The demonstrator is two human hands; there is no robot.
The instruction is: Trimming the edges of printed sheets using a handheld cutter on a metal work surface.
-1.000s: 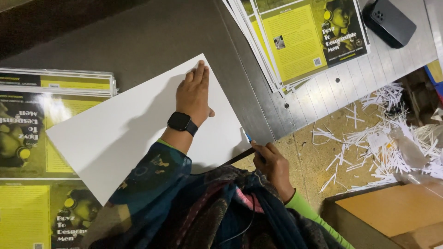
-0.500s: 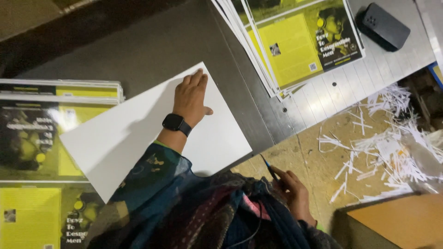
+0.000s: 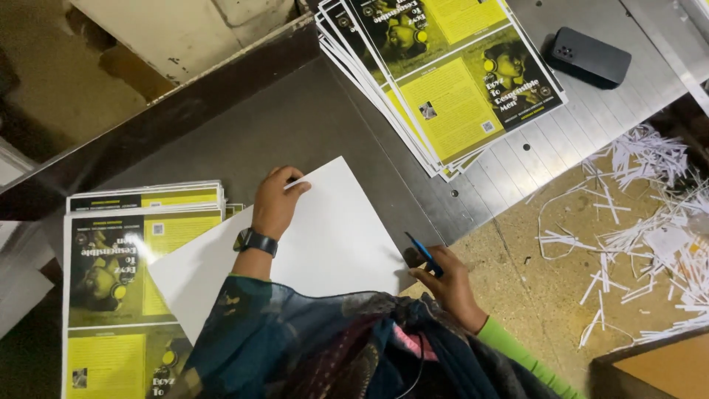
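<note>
The person is standing at a grey metal table (image 3: pixel 295 118) and working on 1 blank white sheet (image 3: pixel 325 236) that is lying flat at the table's near edge, tilted so its far corner is pointing toward 1 o'clock. The left hand (image 3: pixel 277 203) is curling over the sheet's far edge, thumb and fingers pinching the paper near that corner, with a dark smartwatch (image 3: pixel 255 241) sitting on the wrist. The right hand (image 3: pixel 447 284) is hanging just off the sheet's 4 o'clock corner, fingers closing around a slim blue pen (image 3: pixel 423 253) whose tip is pointing up toward 11 o'clock; it is close to the paper's edge, though I cannot tell whether it is touching.

To my eye, the step in hand is taking hold of the sheet rather than marking it: the left hand is gripping the edge, not pressing flat. The next move is calling for a clean grip on this 1 sheet alone, and for the pen hand keeping clear of the corner so nothing creases.

At 9 o'clock from the sheet, a stack of yellow-and-black printed sheets (image 3: pixel 133 251) is lying partly under it. At 1 o'clock, a second fanned stack of printed sheets (image 3: pixel 443 74) is resting, with a dark phone (image 3: pixel 588 57) beyond it at 2 o'clock. White paper trimmings (image 3: pixel 650 214) are littering the floor at 3 o'clock.
</note>
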